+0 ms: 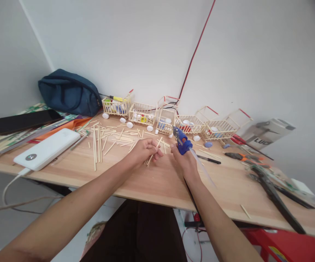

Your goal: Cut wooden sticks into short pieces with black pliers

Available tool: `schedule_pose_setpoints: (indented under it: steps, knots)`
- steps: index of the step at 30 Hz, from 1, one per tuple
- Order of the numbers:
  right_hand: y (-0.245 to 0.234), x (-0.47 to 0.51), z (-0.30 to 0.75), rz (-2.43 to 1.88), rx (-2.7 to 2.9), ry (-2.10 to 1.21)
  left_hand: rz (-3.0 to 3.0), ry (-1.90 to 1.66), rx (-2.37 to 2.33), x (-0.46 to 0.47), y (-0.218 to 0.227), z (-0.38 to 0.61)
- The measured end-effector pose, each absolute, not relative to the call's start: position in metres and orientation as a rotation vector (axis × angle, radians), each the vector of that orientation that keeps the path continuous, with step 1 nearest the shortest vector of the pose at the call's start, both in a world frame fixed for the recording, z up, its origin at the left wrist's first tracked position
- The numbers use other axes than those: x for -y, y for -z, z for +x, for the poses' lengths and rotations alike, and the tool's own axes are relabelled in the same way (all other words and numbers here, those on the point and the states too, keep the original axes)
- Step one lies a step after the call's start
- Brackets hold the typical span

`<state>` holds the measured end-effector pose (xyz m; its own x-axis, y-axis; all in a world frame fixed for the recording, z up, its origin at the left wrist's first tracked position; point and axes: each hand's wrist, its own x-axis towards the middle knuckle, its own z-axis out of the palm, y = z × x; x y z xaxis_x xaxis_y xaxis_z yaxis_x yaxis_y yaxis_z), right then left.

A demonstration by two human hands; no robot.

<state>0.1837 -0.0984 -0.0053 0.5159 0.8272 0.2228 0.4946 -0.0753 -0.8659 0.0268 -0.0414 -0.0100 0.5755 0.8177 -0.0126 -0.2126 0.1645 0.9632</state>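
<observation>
My left hand point(144, 150) is closed in a pinch on a few thin wooden sticks point(155, 149) over the middle of the wooden table point(162, 182). My right hand point(185, 160) grips a blue hot glue gun point(181, 139), its nozzle pointing away towards the back and a clear glue stick point(202, 167) poking out behind. The two hands are close together, about a hand's width apart. Several loose sticks point(99, 140) lie scattered to the left of my left hand.
Several small stick-built carts point(143, 113) with white wheels line the wall. A white power bank point(47, 148), a black phone point(23, 121) and a blue pouch point(68, 92) are left. Pliers point(241, 157), a black pen point(208, 159) and a long black tool point(274, 196) lie right.
</observation>
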Motion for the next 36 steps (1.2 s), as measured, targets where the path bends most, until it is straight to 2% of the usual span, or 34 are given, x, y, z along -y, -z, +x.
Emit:
schedule_pose_setpoints:
  steps: [36]
  knots:
    - [0.012, 0.094, 0.193, -1.776, 1.171, -0.392, 1.194, -0.819, -0.601, 0.039, 0.022, 0.031]
